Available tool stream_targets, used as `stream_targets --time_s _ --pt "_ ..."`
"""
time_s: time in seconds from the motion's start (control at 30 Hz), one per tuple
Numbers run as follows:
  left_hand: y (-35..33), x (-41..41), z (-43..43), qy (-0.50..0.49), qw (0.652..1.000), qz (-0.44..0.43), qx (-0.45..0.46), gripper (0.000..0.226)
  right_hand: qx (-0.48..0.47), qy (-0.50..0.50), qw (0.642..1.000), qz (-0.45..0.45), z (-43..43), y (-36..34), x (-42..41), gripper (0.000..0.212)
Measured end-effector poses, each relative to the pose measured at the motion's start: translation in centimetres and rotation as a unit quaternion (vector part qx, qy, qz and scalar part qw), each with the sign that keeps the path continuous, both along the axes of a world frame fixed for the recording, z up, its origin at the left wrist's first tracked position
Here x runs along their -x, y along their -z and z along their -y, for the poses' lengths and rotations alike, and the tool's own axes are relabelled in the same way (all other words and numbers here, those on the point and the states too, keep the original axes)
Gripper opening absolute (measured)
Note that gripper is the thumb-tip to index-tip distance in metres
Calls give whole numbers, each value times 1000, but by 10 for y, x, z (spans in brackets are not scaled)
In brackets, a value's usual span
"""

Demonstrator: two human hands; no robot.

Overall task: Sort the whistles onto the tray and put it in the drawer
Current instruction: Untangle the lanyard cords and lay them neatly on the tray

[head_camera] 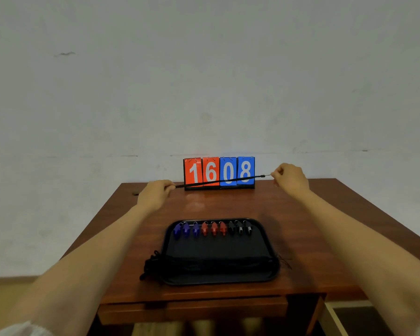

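Head view shows a black lanyard (218, 181) stretched left to right above the far surface (325, 214), its ends pinched in the left grip (155, 192) and right grip (290, 177), while the tray (216, 248) of sorted whistles (214, 228) lies nearer, between both forearms.

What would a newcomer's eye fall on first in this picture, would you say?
The red-and-blue scoreboard reading 1608 stands at the back of the table, with a black lanyard stretched before it between the left hand and right hand. Nearer, a black tray holds a row of blue, red and black whistles.
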State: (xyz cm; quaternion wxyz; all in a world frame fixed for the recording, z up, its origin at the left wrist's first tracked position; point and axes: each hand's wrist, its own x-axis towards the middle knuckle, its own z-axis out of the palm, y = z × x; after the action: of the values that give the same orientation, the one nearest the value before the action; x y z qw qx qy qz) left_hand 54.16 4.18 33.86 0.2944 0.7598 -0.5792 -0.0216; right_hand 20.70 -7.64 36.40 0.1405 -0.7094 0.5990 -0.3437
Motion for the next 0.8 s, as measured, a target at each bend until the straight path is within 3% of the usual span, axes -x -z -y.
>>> stream_targets --time_s 0.3,0.63,0.8 --pt "63 -4 -18 0 990 -65 -123 20 -103 0 990 -95 -10 68 19 26" --pt "106 -1 -40 -26 978 -134 -158 13 -189 -16 972 -138 -30 123 30 32" --pt "124 -2 -51 -14 974 -149 -168 13 -226 -41 963 -139 -39 142 36 23"
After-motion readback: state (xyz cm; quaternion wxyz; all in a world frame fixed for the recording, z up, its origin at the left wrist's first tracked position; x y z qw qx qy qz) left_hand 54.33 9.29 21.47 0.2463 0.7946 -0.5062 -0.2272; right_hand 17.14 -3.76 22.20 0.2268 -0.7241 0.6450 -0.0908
